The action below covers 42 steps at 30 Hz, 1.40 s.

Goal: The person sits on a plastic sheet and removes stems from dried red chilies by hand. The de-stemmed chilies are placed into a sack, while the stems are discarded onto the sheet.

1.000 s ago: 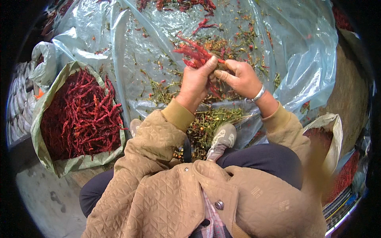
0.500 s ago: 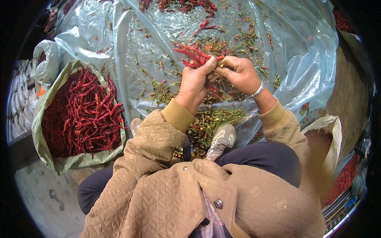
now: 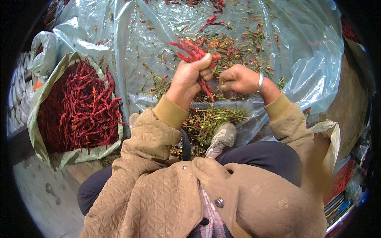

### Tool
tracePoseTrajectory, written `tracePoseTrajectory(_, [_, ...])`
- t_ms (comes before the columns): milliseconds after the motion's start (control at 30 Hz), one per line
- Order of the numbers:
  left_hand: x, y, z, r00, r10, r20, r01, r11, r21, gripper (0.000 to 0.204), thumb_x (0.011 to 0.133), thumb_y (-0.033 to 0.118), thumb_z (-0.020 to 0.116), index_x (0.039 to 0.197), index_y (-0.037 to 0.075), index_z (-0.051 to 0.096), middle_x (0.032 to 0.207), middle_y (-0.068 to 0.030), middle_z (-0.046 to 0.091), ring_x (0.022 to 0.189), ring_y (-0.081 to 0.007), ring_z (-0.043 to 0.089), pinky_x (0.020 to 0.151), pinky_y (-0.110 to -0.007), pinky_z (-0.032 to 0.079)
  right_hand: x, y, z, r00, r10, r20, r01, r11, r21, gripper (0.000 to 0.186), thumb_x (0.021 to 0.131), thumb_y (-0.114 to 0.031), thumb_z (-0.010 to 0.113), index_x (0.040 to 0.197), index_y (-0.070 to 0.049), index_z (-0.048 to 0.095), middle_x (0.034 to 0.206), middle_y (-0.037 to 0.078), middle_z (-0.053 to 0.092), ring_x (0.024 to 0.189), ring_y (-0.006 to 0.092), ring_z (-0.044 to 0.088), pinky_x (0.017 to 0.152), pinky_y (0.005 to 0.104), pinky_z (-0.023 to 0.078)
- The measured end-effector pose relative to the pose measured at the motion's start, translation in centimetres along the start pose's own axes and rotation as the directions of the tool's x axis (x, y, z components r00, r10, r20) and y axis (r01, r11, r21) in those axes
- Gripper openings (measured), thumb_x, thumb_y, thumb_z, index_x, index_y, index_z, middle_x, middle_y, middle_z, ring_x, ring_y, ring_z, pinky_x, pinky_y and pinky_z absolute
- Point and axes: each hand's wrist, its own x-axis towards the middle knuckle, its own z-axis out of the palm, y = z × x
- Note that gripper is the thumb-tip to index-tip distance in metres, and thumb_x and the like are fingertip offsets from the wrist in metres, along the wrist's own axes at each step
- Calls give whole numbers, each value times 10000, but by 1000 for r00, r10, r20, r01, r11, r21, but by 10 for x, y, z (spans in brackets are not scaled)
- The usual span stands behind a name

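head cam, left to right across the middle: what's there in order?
White sacks at the left edge → open sack of red dried chillies → left hand gripping a bunch of red chillies → right hand → silver bangle → blue plastic sheet.

A pale plastic sheet (image 3: 301,51) carries scattered stems (image 3: 206,123), apparently chilli scraps.

Bunch of dried red chillies (image 3: 192,53), upright, clutched
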Motion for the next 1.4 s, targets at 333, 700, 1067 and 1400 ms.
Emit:
tracePoseTrajectory(333, [-14, 34, -67, 994, -27, -110, 12, 991, -136, 157, 849, 130, 490, 883, -20, 523, 918, -151, 569, 836, -264, 586, 740, -375, 510, 52, 37, -65, 921, -55, -387, -131, 889, -438, 100, 756, -126, 567, 786, -33, 585, 715, 144, 572, 657, 263, 573, 607, 335, 444])
tracePoseTrajectory(700, [14, 58, -50, 970, 188, -153, -177, 981, 78, 88, 800, 100, 577, 823, 37, 520, 691, -52, 537, 528, -144, 509, 489, -290, 461, 85, 67, -93, 822, -48, -568, -387, 685, -617, 152, 712, -206, 640, 831, -119, 605, 772, 57, 603, 730, 225, 586, 659, 371, 448])
tracePoseTrajectory(1067, [36, 26, -3, 984, 170, -59, -152, 961, 231, 102, 776, 107, 630, 833, 31, 591, 696, -9, 570, 572, -93, 512, 516, -224, 430, 27, -3, -2, 941, 205, -268, 52, 697, 715, 216, 773, -157, 635, 887, 23, 596, 798, 26, 602, 733, 74, 534, 666, 228, 438])
tracePoseTrajectory(1400, [-15, -3, -9, 997, 70, -31, -53, 923, 381, 144, 760, 40, 620, 901, 18, 608, 804, 2, 590, 692, -79, 533, 625, -222, 438, 20, -11, 9, 836, 132, -532, 35, 956, 291, 127, 740, -121, 638, 735, -9, 578, 666, 19, 565, 630, 61, 485, 558, 246, 405])
